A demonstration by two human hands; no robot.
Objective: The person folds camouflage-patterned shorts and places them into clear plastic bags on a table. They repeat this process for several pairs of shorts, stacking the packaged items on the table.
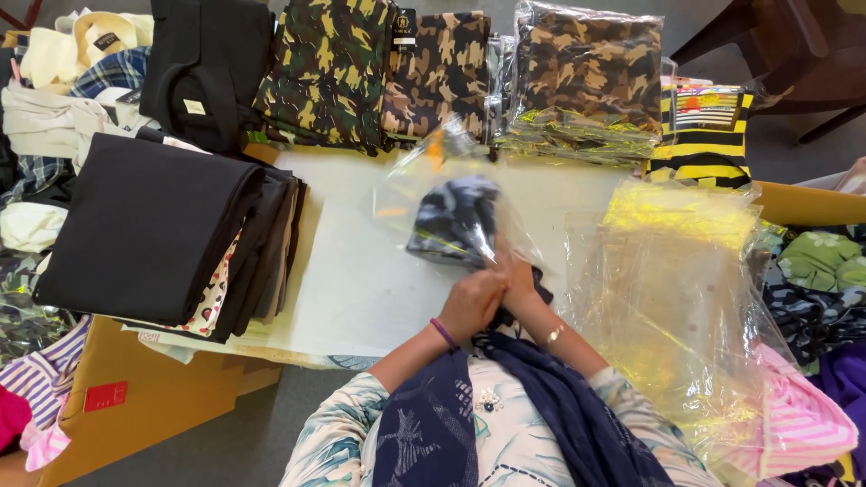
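Head view | left hand [471, 302] and right hand [516, 275] fingers pinching dark garment [451, 221] in clear bag [442, 185] | risk: thin film could tear (12 o'clock end unsupported)

I'm in pale floral sleeves with a navy scarf, purple band on my left wrist [444, 333], gold bracelet on my right wrist [553, 335].

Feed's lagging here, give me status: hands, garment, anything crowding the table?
Both hands, left hand and right hand, on dark folded garment half inside clear plastic bag. Stack of empty bags beside right; black folded pile left.
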